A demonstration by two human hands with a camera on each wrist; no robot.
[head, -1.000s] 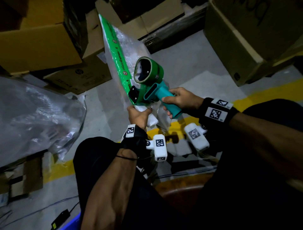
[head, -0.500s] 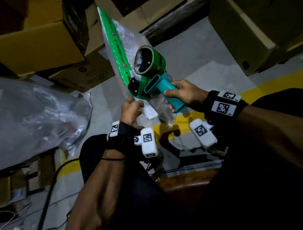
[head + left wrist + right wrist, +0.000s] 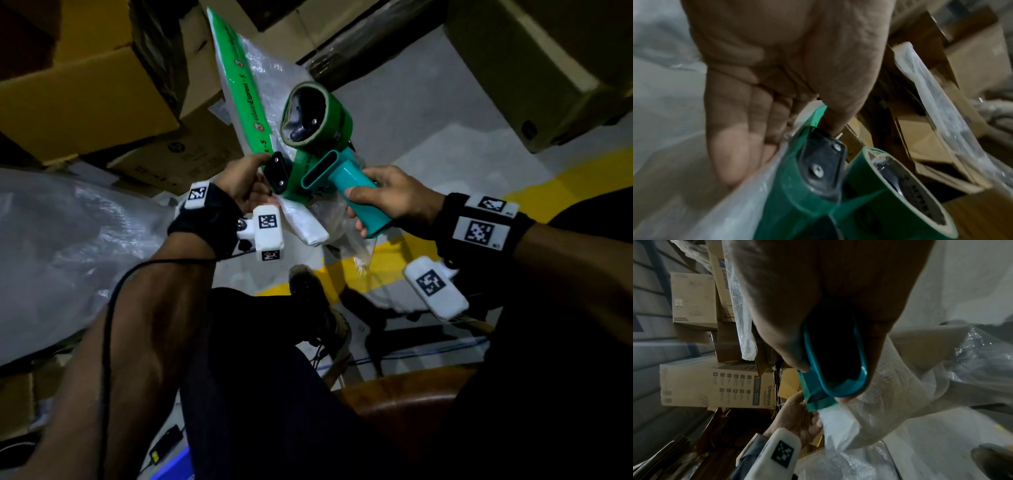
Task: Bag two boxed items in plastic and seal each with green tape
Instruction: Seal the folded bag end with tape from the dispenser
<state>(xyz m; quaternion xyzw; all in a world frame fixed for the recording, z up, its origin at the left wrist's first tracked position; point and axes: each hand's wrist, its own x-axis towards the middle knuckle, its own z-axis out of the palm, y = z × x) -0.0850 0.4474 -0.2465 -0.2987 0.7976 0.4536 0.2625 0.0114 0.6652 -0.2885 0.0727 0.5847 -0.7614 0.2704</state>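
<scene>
A long bagged package (image 3: 260, 78) in clear plastic is held up in front of me, with a strip of green printed tape (image 3: 239, 85) along its left edge. My left hand (image 3: 245, 181) grips its lower end, thumb (image 3: 836, 120) pressing on the tape beside the dispenser's black blade plate (image 3: 822, 164). My right hand (image 3: 387, 198) grips the teal handle (image 3: 838, 386) of the green tape dispenser (image 3: 315, 137), whose head lies against the package. The roll of green tape (image 3: 906, 191) sits on the dispenser. The boxed item inside is hidden by the plastic.
Cardboard boxes (image 3: 85, 92) stack at the upper left and another big box (image 3: 534, 68) at the upper right. A heap of clear plastic (image 3: 61, 260) lies at my left. My legs, a shoe (image 3: 308, 291) and a brown seat edge (image 3: 404, 401) are below, on grey floor with a yellow line (image 3: 387, 260).
The dispenser and package have risen slightly and shifted. My left hand has slid up from under the package to beside the dispenser's blade plate.
</scene>
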